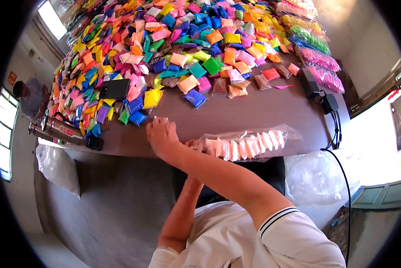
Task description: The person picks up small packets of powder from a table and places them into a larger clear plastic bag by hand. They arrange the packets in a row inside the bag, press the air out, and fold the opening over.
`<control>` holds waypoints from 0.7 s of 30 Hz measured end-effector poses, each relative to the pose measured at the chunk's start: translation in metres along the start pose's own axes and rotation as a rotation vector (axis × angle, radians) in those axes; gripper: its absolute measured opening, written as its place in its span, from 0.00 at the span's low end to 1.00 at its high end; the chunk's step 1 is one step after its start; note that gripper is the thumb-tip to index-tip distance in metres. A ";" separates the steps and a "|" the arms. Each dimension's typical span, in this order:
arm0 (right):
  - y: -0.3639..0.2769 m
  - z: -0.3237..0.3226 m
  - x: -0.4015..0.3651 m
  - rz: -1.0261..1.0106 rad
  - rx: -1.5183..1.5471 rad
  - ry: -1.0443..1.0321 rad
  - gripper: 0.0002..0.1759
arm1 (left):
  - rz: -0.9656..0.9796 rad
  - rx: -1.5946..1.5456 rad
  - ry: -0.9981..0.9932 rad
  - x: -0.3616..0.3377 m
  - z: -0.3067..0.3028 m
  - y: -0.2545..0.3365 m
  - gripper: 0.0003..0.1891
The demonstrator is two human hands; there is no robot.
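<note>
A long clear plastic bag (245, 146) lies along the front edge of the table, with a row of pale peach packets inside. My left hand (199, 145) is at the bag's left end, its fingers closed on it and partly hidden behind my right forearm. My right arm crosses over the left one. Close to the pile, my right hand (162, 136) is above the table with its fingers curled together; what they hold is too hidden to name. A yellow packet (152, 98) lies just beyond that hand.
A large heap of coloured packets (173, 40) covers the table's far side. On the left are a black phone (114, 89) and a metal flask (63, 129). Filled bags (321, 58), a black adapter (329, 103) and cables are at the right. The brown tabletop (227, 117) shows between.
</note>
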State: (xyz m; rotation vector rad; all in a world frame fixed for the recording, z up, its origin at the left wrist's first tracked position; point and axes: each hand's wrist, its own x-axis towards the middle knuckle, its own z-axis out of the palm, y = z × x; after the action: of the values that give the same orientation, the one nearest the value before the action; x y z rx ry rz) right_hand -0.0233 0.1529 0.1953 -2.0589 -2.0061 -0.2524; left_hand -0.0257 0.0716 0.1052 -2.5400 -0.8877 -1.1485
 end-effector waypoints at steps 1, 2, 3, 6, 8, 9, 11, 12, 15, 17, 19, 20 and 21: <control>-0.004 0.001 -0.011 -0.052 -0.039 0.094 0.17 | 0.005 -0.006 -0.003 0.011 -0.010 0.004 0.10; -0.006 0.002 -0.019 -0.041 -0.044 0.091 0.17 | -0.202 -0.206 -0.048 0.023 -0.022 0.009 0.10; -0.007 -0.005 -0.026 -0.079 -0.028 0.060 0.17 | -0.409 -0.411 -0.098 0.038 -0.034 0.016 0.09; -0.007 -0.012 -0.050 -0.109 -0.068 0.043 0.19 | -0.276 -0.333 -0.047 0.044 -0.037 0.012 0.09; 0.003 -0.023 -0.065 -0.106 -0.125 0.059 0.21 | -0.344 -0.308 -0.131 0.040 -0.041 0.013 0.10; 0.009 -0.036 -0.071 -0.165 -0.184 0.005 0.20 | -0.337 -0.293 -0.147 0.042 -0.042 0.013 0.11; 0.015 -0.047 -0.080 -0.207 -0.246 -0.057 0.18 | -0.298 -0.258 -0.118 0.037 -0.037 0.012 0.12; 0.015 -0.049 -0.083 -0.203 -0.033 -0.053 0.16 | -0.268 -0.201 -0.080 0.037 -0.035 0.012 0.13; 0.021 -0.062 -0.091 -0.185 0.394 -0.038 0.11 | -0.332 -0.175 -0.224 0.043 -0.045 0.014 0.15; 0.047 -0.102 -0.117 -0.149 0.756 0.314 0.13 | -0.369 -0.171 -0.269 0.050 -0.051 0.020 0.17; 0.086 -0.129 -0.141 -0.151 1.039 0.434 0.20 | -0.138 -0.230 -0.055 0.042 -0.040 0.011 0.16; 0.107 -0.140 -0.157 -0.075 0.994 0.438 0.18 | -0.019 -0.259 0.054 0.040 -0.034 0.006 0.15; 0.127 -0.150 -0.172 -0.001 0.948 0.439 0.17 | -0.219 -0.376 -0.052 0.042 -0.026 0.001 0.16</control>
State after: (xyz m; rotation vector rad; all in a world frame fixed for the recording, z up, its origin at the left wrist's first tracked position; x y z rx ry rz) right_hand 0.1056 -0.0586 0.2789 -1.2578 -1.4292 0.2067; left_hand -0.0192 0.0778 0.1537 -2.8332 -1.0729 -1.4391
